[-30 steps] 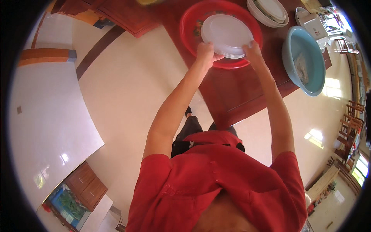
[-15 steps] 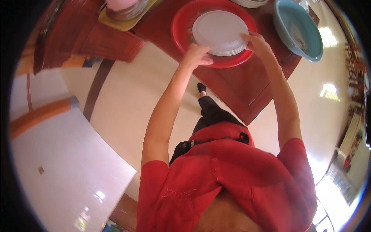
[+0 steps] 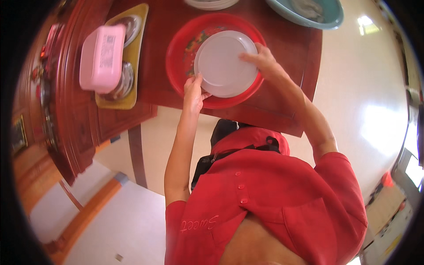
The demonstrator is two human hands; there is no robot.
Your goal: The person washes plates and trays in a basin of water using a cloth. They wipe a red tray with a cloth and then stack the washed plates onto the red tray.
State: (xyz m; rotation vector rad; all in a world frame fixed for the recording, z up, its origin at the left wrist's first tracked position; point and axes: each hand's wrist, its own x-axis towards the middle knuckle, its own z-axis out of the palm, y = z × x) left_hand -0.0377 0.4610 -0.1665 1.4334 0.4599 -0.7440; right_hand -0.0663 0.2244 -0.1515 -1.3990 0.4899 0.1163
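A round white plate (image 3: 226, 66) lies over the red basin (image 3: 176, 66), tilted a little, its pale face up. Whether more plates sit under it I cannot tell. My left hand (image 3: 194, 92) grips its lower left rim, thumb on top and fingers beneath the edge. At the upper right rim is my right hand (image 3: 265, 61), with a digit reaching over the plate's face and the rest of the hand curled at its edge. Colourful patterning shows on the basin's floor left of the plate.
The basin rests on a dark red wooden table (image 3: 282, 106). To the left, a yellow tray (image 3: 115, 104) holds a pink plastic container (image 3: 90, 66) and glassy items. More white plates (image 3: 212, 4) and a teal basin (image 3: 330, 23) with a pale item inside stand at the far side.
My view has swung left, bringing the pink container and tray fully in. The right hand now reaches further over the plate. The layered plate edges seen before no longer show clearly.
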